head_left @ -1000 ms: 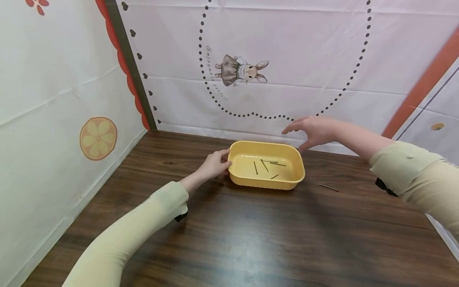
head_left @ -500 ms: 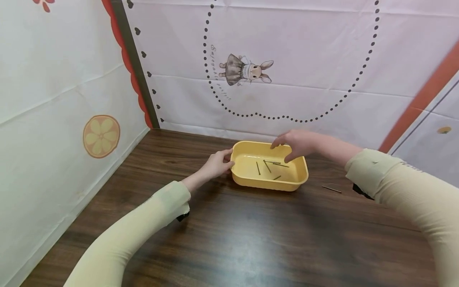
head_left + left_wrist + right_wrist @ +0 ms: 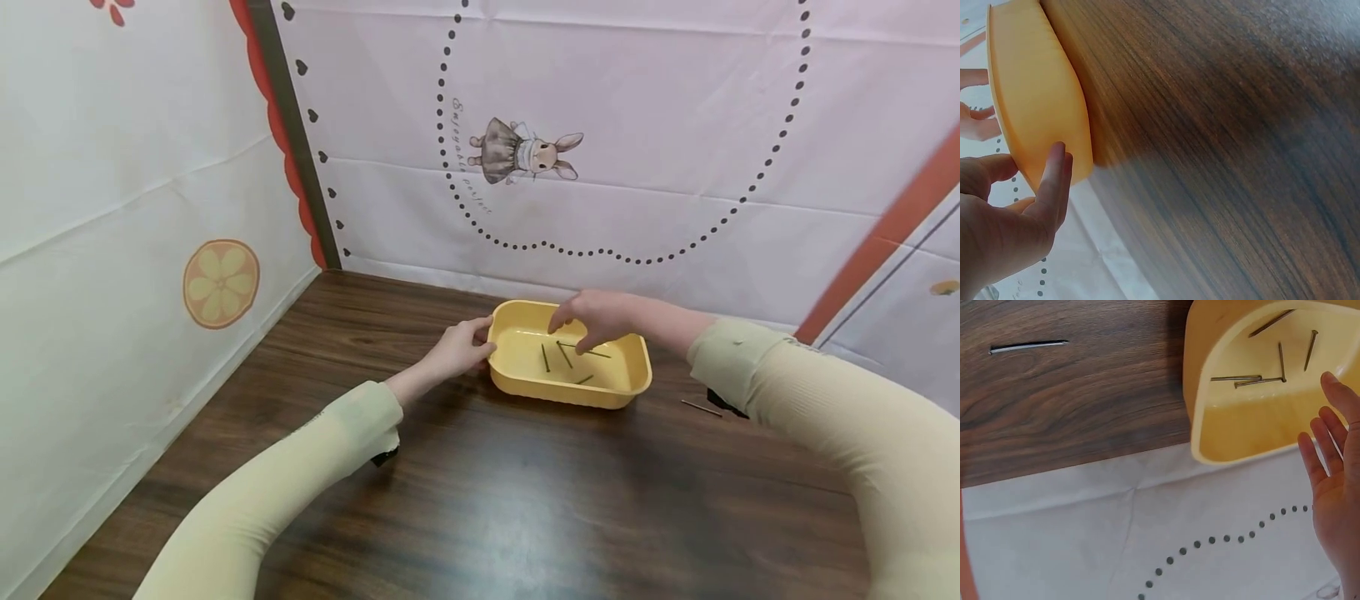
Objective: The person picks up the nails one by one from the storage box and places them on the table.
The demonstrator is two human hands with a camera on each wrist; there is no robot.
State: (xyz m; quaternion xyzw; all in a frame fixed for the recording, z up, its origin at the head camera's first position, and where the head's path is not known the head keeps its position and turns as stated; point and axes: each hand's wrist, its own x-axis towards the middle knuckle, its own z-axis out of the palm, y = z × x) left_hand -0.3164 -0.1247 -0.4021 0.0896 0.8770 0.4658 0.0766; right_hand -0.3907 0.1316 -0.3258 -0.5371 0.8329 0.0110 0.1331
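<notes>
A yellow plastic tray (image 3: 562, 393) sits on the wooden table with several nails (image 3: 545, 358) lying loose on its bottom. My left hand (image 3: 457, 347) holds the tray's left end. In the left wrist view, its thumb is at the rim and its fingers lie along the outer wall (image 3: 1041, 94). Over the tray's back part hovers my right hand (image 3: 600, 318), fingers slightly bent and apart. The right wrist view shows nothing between those fingers, with the nails (image 3: 1282, 361) a little way from the fingertips.
One more nail (image 3: 701, 407) lies on the table to the right of the tray. Behind the tray rises a white printed cloth wall (image 3: 645, 167), and another wall (image 3: 112, 292) runs along the left side. Dark wooden tabletop (image 3: 480, 500) stretches out in front.
My right hand has come from beyond the tray's right back corner, moving left and down over the tray. The left hand keeps its hold. The whole scene shifts slightly right in view.
</notes>
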